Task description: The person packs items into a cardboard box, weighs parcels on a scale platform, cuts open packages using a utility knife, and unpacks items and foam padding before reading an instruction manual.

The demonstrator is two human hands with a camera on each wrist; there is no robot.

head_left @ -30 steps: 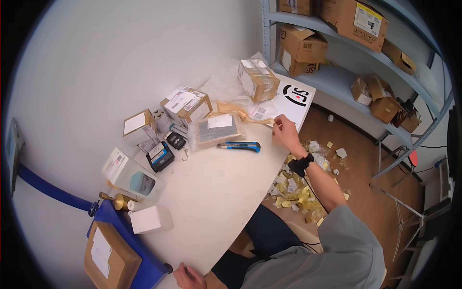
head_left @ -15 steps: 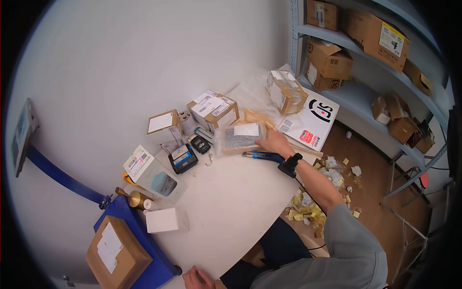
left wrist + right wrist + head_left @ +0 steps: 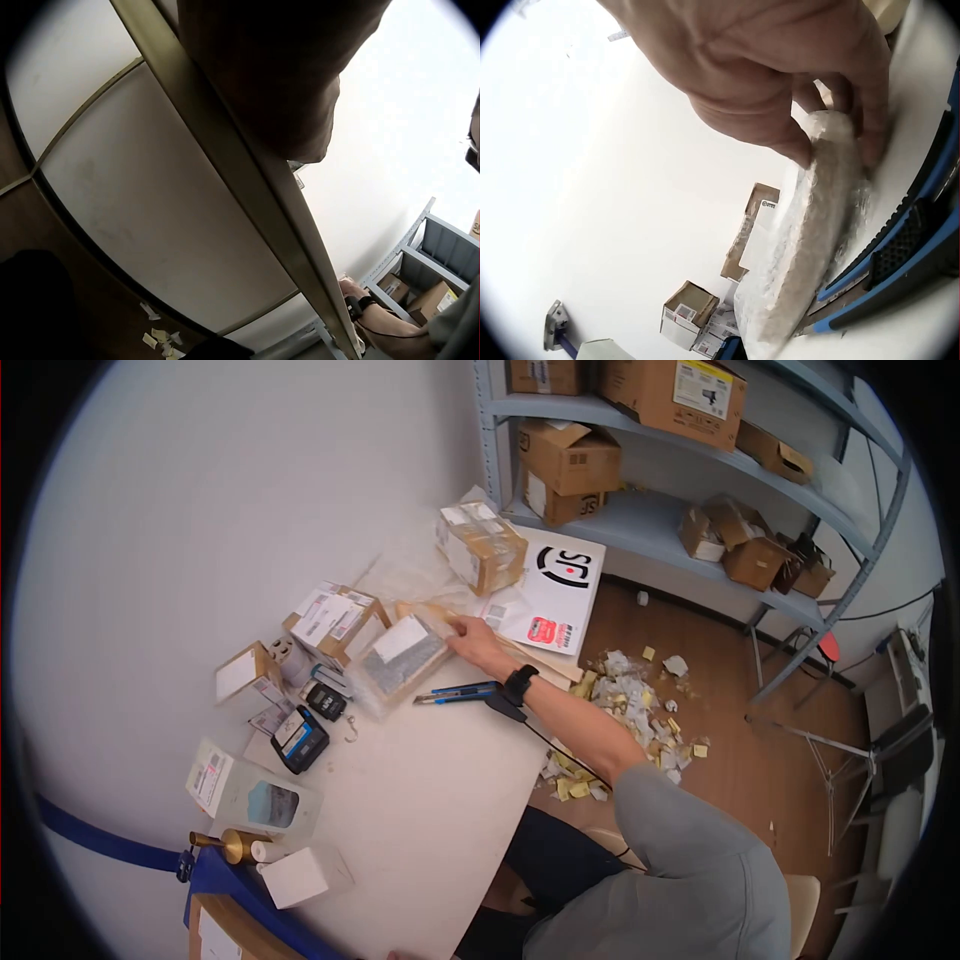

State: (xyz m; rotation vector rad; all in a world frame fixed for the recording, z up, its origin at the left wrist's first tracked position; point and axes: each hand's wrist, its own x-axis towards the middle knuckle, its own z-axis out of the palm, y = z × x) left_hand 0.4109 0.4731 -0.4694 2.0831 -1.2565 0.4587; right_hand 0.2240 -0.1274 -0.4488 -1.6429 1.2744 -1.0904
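Desk point(image 3: 430, 780): pale top, positioned alongside a plain, pale wall point(image 3: 250, 490). Beyond the desk's far end, blue-grey metal shelving point(image 3: 655, 525) bearing cartons point(image 3: 570, 460). Right of the desk, brown floor point(image 3: 720, 660), loose scraps point(image 3: 620, 705) noted

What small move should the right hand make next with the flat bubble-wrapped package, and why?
Perhaps lift the flat package in clear bubble wrap slightly away from the blue-and-black utility knife: the right hand pinches its edge, and the knife lies close beside the wrap.
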